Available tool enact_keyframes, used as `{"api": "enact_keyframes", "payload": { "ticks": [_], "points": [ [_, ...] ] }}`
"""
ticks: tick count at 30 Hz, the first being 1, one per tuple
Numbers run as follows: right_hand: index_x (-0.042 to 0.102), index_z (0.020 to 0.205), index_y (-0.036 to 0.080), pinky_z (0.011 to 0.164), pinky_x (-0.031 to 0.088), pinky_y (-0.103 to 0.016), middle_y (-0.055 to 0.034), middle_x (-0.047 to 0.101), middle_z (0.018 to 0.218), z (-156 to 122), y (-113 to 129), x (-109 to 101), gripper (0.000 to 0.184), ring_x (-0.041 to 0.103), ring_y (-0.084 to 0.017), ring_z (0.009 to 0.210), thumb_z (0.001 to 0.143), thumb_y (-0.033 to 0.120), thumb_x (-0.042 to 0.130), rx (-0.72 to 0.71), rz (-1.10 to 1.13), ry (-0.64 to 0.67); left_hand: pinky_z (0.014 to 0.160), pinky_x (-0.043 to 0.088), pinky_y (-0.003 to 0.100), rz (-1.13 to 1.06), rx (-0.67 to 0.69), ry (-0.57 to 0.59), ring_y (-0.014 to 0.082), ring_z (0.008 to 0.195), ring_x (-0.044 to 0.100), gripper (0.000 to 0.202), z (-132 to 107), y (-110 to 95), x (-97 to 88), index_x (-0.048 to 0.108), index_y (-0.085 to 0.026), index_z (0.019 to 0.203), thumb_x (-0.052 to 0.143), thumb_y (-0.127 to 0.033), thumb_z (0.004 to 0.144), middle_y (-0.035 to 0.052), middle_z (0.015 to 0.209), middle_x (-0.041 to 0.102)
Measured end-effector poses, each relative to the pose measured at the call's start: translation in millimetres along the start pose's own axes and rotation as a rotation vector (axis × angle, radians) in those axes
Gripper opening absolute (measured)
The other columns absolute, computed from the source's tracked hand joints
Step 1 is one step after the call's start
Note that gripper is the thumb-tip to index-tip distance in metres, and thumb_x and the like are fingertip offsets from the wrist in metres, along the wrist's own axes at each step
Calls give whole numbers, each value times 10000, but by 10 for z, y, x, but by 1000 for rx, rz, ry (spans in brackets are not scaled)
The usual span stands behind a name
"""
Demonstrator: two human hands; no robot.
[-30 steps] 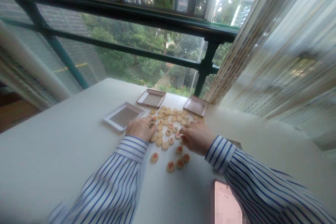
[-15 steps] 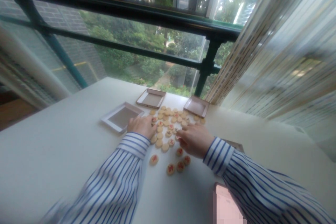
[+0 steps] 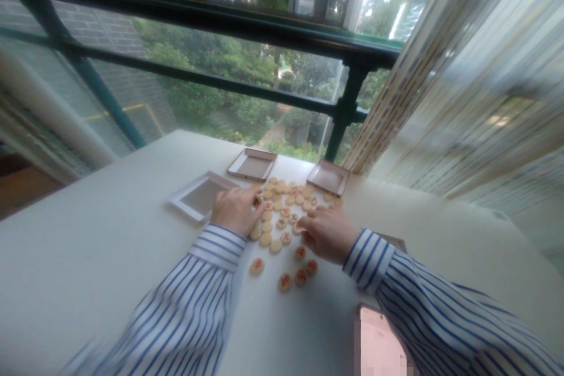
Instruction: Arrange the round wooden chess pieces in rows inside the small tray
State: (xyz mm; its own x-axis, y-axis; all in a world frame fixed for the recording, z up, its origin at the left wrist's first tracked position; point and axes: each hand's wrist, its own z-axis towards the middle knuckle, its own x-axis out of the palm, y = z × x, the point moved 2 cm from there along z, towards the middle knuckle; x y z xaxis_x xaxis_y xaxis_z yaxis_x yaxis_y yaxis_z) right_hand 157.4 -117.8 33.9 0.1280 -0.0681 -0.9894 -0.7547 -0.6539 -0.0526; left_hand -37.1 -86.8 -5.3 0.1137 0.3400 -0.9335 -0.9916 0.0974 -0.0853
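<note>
Round wooden xiangqi pieces [image 3: 267, 226] lie scattered over the middle of the white table, some with red or black characters up, others blank side up. At the left edge of the pile, my left hand [image 3: 233, 210] is closed, its fingertips on a xiangqi piece with a black character [image 3: 258, 201]. On the opposite side, my right hand [image 3: 331, 234] is curled, with thumb and fingers at a red-marked xiangqi piece [image 3: 296, 227] that they partly hide. Nearer to me are several red-marked pieces [image 3: 285, 281], and one red piece [image 3: 257, 266] lies apart to their left.
A shallow box lid [image 3: 176, 202] lies left of the pile. Two more shallow trays stand behind it, one left [image 3: 233, 174] and one right [image 3: 328, 177]. A phone [image 3: 381, 341] lies under my right forearm. Beyond the table [image 3: 110, 235] are a green railing [image 3: 211, 20] and window.
My left hand has shifted slightly, and a black-marked piece now shows at its fingertips where a red-marked one was. My right hand stays almost in place.
</note>
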Motion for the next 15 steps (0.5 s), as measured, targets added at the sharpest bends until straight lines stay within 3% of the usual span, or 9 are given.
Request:
{"api": "enact_keyframes", "payload": {
  "ticks": [9,15],
  "points": [
    [604,945,189,689,369,-311,-74,644,879,-128,-28,-27,239,560,-212,847,823,272,416,-5,-17,-49,807,383,355,-135,132,-153,235,865,583,327,-181,-178,-184,552,-189,1087,476,-279,782,71,917,650],
    [601,954,192,726,355,-313,-81,637,895,-269,-42,-83,241,550,-206,879,833,264,405,9,-18,-54,760,455,314,-389,153,-194,193,800,604,359,-246,-286,-244,534,-179,1097,538,-267,749,49,860,647]
  ]
}}
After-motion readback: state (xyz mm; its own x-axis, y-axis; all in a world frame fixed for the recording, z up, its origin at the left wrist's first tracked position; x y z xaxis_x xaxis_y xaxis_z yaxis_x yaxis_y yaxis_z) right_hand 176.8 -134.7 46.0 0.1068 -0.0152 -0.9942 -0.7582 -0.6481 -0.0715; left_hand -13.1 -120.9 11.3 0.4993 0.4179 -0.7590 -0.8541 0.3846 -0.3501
